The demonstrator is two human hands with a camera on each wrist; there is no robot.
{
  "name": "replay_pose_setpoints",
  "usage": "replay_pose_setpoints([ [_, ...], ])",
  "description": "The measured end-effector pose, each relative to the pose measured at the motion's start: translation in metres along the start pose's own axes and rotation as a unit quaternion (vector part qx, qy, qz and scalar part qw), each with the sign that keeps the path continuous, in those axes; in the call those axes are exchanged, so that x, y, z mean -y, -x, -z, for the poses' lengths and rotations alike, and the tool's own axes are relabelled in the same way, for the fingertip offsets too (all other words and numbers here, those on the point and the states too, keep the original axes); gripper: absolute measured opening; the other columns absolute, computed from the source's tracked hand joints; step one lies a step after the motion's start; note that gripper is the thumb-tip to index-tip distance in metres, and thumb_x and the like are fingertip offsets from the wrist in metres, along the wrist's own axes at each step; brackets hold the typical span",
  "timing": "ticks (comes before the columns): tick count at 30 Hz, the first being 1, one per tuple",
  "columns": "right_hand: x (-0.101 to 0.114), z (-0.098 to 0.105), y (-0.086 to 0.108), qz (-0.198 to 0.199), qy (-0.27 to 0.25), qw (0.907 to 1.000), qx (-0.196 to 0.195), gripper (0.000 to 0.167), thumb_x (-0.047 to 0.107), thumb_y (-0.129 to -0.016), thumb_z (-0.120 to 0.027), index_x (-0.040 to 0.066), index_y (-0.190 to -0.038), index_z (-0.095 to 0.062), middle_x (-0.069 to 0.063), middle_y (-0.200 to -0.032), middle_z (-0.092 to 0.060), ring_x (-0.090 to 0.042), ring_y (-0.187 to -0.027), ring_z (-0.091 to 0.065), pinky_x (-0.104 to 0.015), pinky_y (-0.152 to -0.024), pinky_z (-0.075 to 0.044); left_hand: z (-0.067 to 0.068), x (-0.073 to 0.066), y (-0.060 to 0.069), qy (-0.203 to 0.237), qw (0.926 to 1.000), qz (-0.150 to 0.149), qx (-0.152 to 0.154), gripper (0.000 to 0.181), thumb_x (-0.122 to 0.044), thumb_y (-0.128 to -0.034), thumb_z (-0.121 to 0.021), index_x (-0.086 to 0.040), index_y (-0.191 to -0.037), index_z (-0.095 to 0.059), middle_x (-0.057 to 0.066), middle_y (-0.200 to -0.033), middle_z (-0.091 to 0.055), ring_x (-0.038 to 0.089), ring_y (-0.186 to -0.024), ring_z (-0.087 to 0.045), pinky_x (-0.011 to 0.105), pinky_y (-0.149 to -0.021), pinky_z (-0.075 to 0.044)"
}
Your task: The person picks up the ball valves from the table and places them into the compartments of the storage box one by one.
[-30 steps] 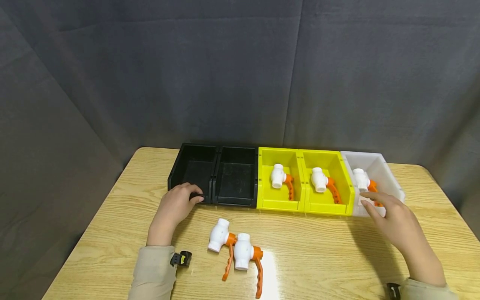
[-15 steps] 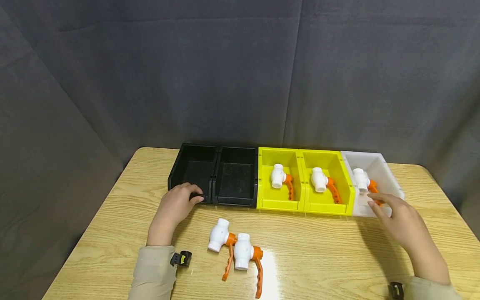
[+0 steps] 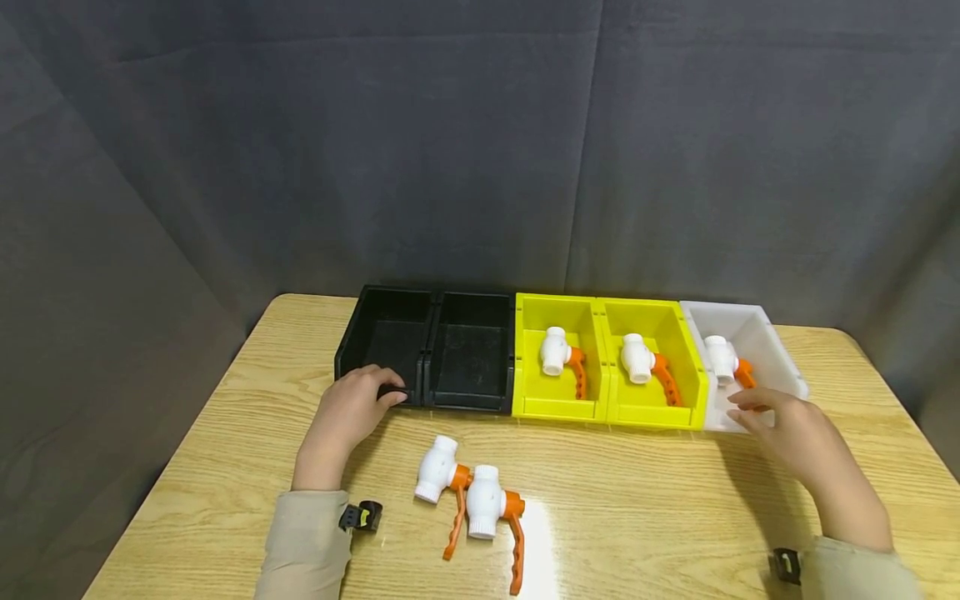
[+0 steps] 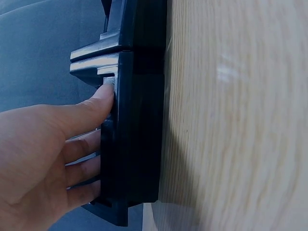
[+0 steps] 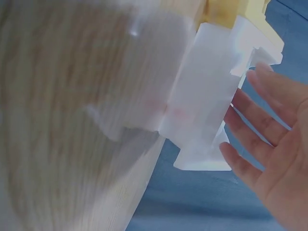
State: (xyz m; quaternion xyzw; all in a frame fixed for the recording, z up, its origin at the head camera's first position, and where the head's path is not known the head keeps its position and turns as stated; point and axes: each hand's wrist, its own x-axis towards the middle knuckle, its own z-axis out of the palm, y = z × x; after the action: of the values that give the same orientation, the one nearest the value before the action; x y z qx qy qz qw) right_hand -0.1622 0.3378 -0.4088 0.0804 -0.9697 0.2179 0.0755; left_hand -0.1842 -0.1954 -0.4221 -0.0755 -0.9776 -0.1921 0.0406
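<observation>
My left hand (image 3: 352, 408) grips the front rim of the leftmost black bin (image 3: 386, 329). In the left wrist view its thumb presses the front edge while the other fingers reach over the rim. My right hand (image 3: 798, 433) is at the front of the white translucent bin (image 3: 783, 358), fingers loosely extended and holding nothing. In that bin lies a white ball valve (image 3: 722, 360) with an orange lever, whose end is hidden behind the fingers. Whether the right fingertips touch the rim, I cannot tell. Two similar valves, a left one (image 3: 437, 471) and a right one (image 3: 486, 502), lie side by side on the table.
A second black bin (image 3: 471, 350) stands right of the first. Two yellow bins (image 3: 558, 408) follow, each with one ball valve (image 3: 555, 352) inside. All the bins form one row on the wooden table (image 3: 637, 517), before a grey curtain (image 3: 450, 150).
My right hand has shifted slightly right at the white bin, and its thumb and index finger have drawn closer together. The left hand keeps its hold on the black bin.
</observation>
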Motion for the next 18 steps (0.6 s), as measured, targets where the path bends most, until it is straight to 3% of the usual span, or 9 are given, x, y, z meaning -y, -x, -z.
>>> replay_pose_setpoints([
  [8,0.002,-0.003,-0.01,-0.007,0.003,0.9994,0.032,0.015,0.013,-0.086,-0.078,0.002,-0.097,-0.075,-0.023,-0.098,-0.067,-0.036,-0.081,-0.059,-0.049,-0.068,-0.046,0.001,0.003,0.002,-0.001,1.0,0.007,0.003,0.021,-0.024,-0.0929,-0.071,-0.011,-0.11,-0.074,0.01,-0.11,-0.068,0.034,-0.108,-0.062,0.052,-0.093,-0.049],
  [18,0.001,-0.002,-0.013,-0.024,0.014,0.9979,0.058,0.014,0.013,-0.085,-0.078,0.004,-0.095,-0.075,-0.017,-0.092,-0.068,-0.036,-0.083,-0.059,-0.053,-0.073,-0.047,-0.002,0.003,0.0,0.006,1.0,-0.003,0.001,0.022,-0.025,-0.0925,-0.071,-0.012,-0.111,-0.073,0.008,-0.112,-0.067,0.033,-0.114,-0.059,0.051,-0.096,-0.048],
])
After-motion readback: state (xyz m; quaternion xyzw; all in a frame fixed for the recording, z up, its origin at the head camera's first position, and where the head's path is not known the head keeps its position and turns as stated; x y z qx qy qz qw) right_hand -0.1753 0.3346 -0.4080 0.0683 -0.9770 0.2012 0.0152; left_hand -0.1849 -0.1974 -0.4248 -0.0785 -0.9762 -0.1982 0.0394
